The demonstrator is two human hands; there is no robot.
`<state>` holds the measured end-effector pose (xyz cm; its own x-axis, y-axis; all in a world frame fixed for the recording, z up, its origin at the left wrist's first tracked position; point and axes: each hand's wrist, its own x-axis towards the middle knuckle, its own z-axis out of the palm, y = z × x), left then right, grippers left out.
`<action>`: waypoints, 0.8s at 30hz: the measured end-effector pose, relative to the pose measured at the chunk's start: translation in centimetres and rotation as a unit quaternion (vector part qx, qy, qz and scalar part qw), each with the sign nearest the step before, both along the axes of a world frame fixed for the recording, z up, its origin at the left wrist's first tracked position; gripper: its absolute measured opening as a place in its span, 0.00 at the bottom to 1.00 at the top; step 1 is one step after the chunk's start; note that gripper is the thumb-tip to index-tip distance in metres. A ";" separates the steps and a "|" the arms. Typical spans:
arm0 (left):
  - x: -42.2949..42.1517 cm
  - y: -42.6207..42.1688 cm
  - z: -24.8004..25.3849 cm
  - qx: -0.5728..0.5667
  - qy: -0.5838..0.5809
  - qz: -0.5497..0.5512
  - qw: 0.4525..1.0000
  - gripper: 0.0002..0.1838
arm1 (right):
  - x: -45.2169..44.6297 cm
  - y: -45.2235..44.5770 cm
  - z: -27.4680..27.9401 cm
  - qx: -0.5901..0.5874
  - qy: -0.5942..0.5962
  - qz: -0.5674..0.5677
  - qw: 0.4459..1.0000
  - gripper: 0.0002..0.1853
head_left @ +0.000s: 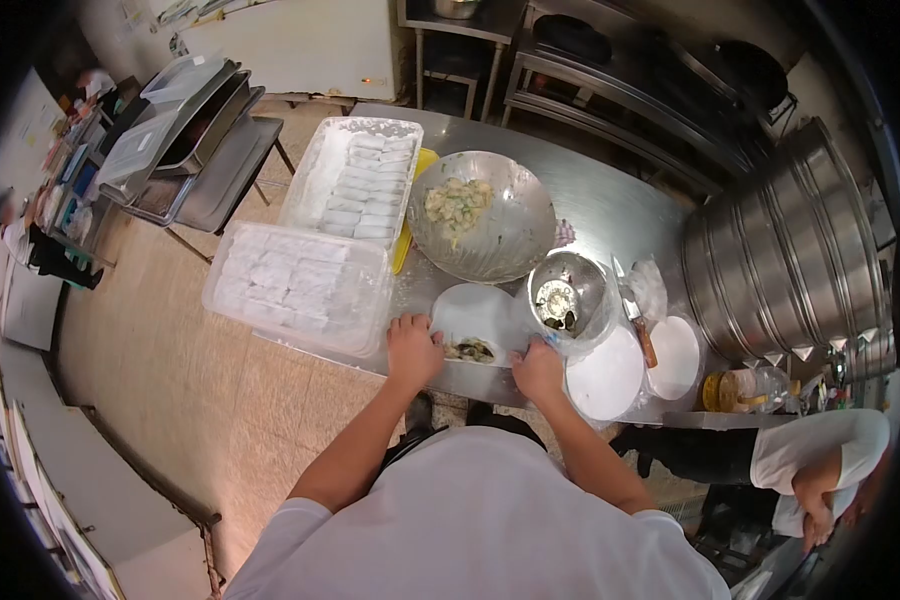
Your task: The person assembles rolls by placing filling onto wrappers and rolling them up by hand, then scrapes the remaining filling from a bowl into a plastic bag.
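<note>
A thin white wrapper (465,308) lies at the steel table's front edge, with a strip of dark and pale filling (469,349) across its near part. At its left side my left hand (415,349) has its fingers bent together at the wrapper's edge. My right hand (537,368) pinches the wrapper's right edge. Behind the wrapper sits a large steel bowl (510,220) with chunky pale-green filling (457,207). To the right, a smaller steel bowl (595,275) holds some white and dark filling.
White rolls fill a tub (303,190) at the back left and a lidded container (370,300) before it. On the right are round white sheets (607,375), a brown-handled tool (647,345), oil bottles (735,390) and stacked steamers (780,245). A person (820,450) stands at right.
</note>
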<state>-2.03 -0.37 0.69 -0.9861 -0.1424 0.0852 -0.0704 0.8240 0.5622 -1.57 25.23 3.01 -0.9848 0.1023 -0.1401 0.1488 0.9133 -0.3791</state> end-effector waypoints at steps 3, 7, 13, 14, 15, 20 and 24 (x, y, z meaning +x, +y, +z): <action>-0.6 -0.1 0.8 0.025 -0.028 -0.012 0.999 0.09 | -0.6 0.5 -1.6 -0.059 -0.004 0.006 0.998 0.14; -0.1 -0.6 0.2 0.117 -0.063 0.011 0.991 0.10 | -0.9 0.7 -3.2 -0.192 0.029 -0.026 0.981 0.14; 2.5 -1.4 0.6 0.221 -0.094 0.077 0.968 0.13 | -0.3 -1.9 1.0 -0.563 -0.123 -0.241 0.781 0.05; 2.8 -1.4 1.0 0.234 -0.098 0.087 0.963 0.13 | -0.3 -1.8 0.6 -0.543 -0.149 -0.230 0.794 0.05; 3.0 -1.6 1.0 0.223 -0.122 0.064 0.965 0.13 | -0.3 -1.6 -0.2 -0.522 -0.173 -0.219 0.806 0.05; 5.1 -1.9 -0.7 0.282 -0.157 0.022 0.946 0.15 | 0.6 -1.1 -2.9 -0.398 -0.121 -0.128 0.900 0.07; 6.0 -1.0 -0.6 0.277 -0.141 0.057 0.949 0.12 | 1.7 -1.9 -1.2 -0.241 0.004 -0.021 0.970 0.08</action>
<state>3.98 -1.39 0.05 -0.9342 -0.1945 -0.2990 -0.3531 0.3850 0.8527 0.12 23.33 1.79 -0.9824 0.0668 -0.1744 0.1776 0.6236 -0.7613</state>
